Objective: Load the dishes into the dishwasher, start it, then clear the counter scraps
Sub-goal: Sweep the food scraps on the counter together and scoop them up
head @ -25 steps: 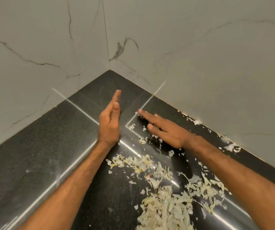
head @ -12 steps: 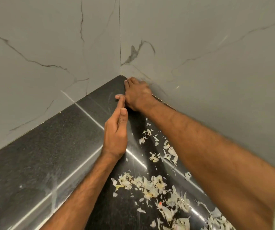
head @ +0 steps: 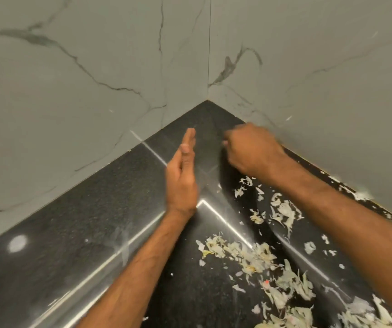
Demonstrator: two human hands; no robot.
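Now I see L grip point(head: 182, 176) straight-fingered, edge-down on tabletop point(head: 72, 233); R grip point(head: 252, 147) curled, blurry, can't tell if holding scraps point(head: 249, 254).

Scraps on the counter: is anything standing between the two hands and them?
Nothing visible does. Only bare black counter separates the left hand, held on edge, from the scraps; the right hand is just beyond the nearest bits.

Your left hand point(head: 182, 176) edge-on, fingers straight, centre; right hand point(head: 252, 147) blurred beside it; scraps point(head: 249, 254) lower right on bench point(head: 95, 221).
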